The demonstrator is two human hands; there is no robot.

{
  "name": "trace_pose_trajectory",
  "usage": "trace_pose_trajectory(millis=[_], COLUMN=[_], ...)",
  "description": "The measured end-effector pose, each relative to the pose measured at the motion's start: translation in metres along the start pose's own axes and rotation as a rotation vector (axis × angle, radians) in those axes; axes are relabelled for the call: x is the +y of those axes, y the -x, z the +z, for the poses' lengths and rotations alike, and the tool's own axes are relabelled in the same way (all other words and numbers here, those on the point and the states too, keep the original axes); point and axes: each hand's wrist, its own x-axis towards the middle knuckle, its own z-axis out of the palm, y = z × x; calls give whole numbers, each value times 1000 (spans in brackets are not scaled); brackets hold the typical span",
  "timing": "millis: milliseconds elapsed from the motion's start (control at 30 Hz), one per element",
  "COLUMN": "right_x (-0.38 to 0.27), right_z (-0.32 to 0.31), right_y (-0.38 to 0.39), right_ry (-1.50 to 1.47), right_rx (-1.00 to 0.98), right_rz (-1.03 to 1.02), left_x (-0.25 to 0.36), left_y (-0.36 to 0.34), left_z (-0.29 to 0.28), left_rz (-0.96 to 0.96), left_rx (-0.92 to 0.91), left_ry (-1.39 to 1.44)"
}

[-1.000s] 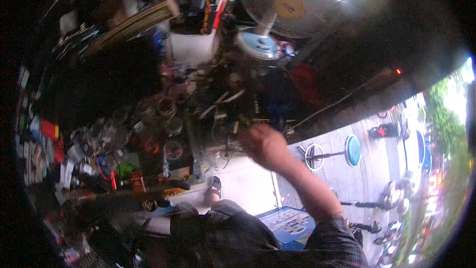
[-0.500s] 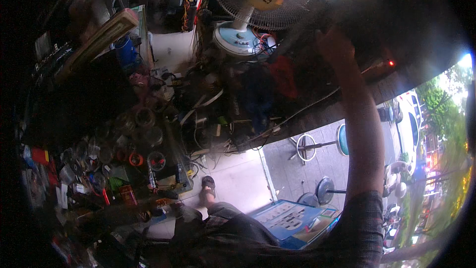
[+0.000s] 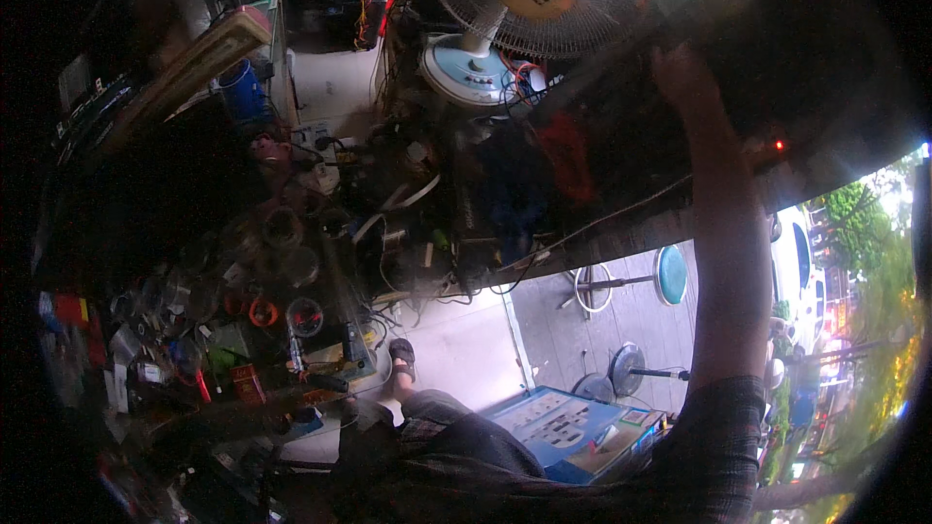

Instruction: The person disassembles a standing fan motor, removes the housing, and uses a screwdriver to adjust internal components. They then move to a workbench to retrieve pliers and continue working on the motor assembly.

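My right arm [image 3: 728,262] comes up from the lower right, its dark checked sleeve pushed back above the elbow. At its far end, my right hand [image 3: 687,78] is over a dark worktop [image 3: 621,136], to the right of a table fan. Shadow hides its fingertips, and whether anything is in them does not show. My left hand is out of the picture. The fan [image 3: 471,68] has a pale blue base and a wire guard with a yellowish hub. A dim reddish cloth-like thing [image 3: 568,155] lies on the worktop nearer to me.
Jars and small parts crowd the bench at left, among them an orange-rimmed round container [image 3: 262,311]. Loose cables [image 3: 388,233] trail along the worktop's edge. Stools, one with a green seat [image 3: 670,275], stand beyond a blue printed box [image 3: 553,427]. A red light [image 3: 780,146] glows at right.
My right hand has moved a little farther away over the dark worktop. The whole view has shifted slightly, so the fan and the red light sit more to the right.
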Motion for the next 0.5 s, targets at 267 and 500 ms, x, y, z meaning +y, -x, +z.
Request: trace_pose_trajectory(millis=[267,500], right_x=[13,-10], right_z=[-6,-4], right_y=[-25,-32], right_ry=[445,542], right_rx=[-217,-324], right_rz=[-177,-242], left_x=[-4,-51], left_y=[5,30], left_z=[5,-14], left_rz=[-35,-93], left_rx=[-8,26], left_ry=[30,121])
